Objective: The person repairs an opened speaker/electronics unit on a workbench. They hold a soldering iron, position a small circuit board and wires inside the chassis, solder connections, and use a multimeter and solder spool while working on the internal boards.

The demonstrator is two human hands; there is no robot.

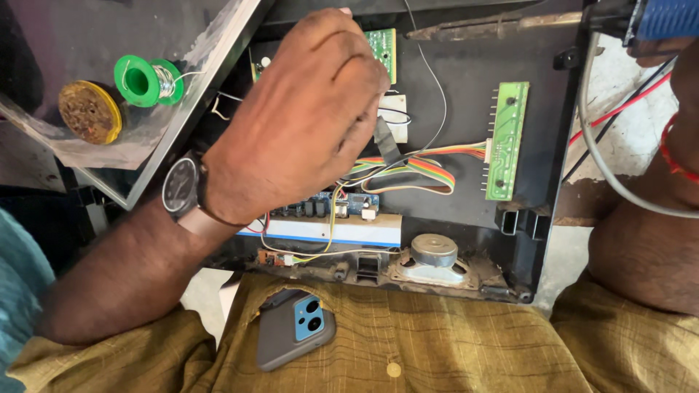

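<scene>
My left hand [298, 124], with a wristwatch [182, 187] on its wrist, reaches into an opened black device casing [542, 167]. Its fingers pinch a short black strip [386, 142] just above a rainbow ribbon cable [419, 171]. That cable runs to a long green circuit board [507, 138]. The hand partly hides a smaller green board [382, 51]. My right hand [688, 80] sits at the top right edge and grips the blue handle of a soldering iron [670, 18]. The iron's metal shaft [473, 29] stretches left along the casing's top.
A green solder spool [149, 80] and a round yellow flux tin [91, 110] lie on a tilted panel at left. A speaker [433, 255] and a blue board [357, 204] sit in the casing's lower part. A phone [295, 331] rests on my lap. Red and grey cables [619, 109] run at right.
</scene>
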